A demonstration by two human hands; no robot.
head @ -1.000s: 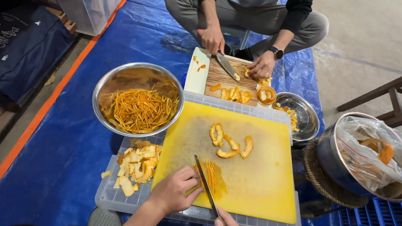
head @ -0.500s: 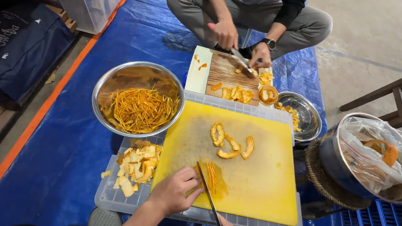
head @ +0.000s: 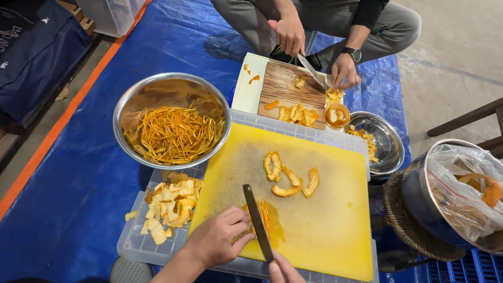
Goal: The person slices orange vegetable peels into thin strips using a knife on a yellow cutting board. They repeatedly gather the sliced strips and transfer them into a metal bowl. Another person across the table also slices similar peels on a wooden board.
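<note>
- Since the earlier frames the knife (head: 258, 222) has swung from a steep slant to lie more along the pile of orange peel (head: 266, 214), and the left hand (head: 217, 237) has slid in closer to the blade; the person opposite has shifted the knife over the wooden board.
- At the bottom edge, the right hand (head: 287, 282) is clenched around the knife handle, with the blade pointing up-frame over the yellow cutting board (head: 329, 227).
- The left hand is curled, fingertips pressing the small peel pile just left of the blade, at the lower middle of the frame.
- Risk, as I judge it: those fingertips sit just beside the edge, so a slip on the slick peel could nick them; the board rests on a clear plastic crate lid (head: 133, 243), which could shift under pressure.
- Left of the board, a heap of pale peel scraps (head: 170, 204) lies on the lid; a few curled peel pieces (head: 288, 176) wait mid-board.
- Further up-left, a steel bowl (head: 171, 122) holds fine orange shreds.
- At the right edge, a pot lined with a plastic bag (head: 471, 197) sits on a woven ring.
- Top of the frame, another person's hands (head: 289, 34) work with a knife on a wooden board (head: 289, 93), beside a small steel bowl (head: 379, 140).
- Hard to make out: the right hand is cut off by the lower edge, the knife handle is hidden inside it, and the bag's contents are blurred.
</note>
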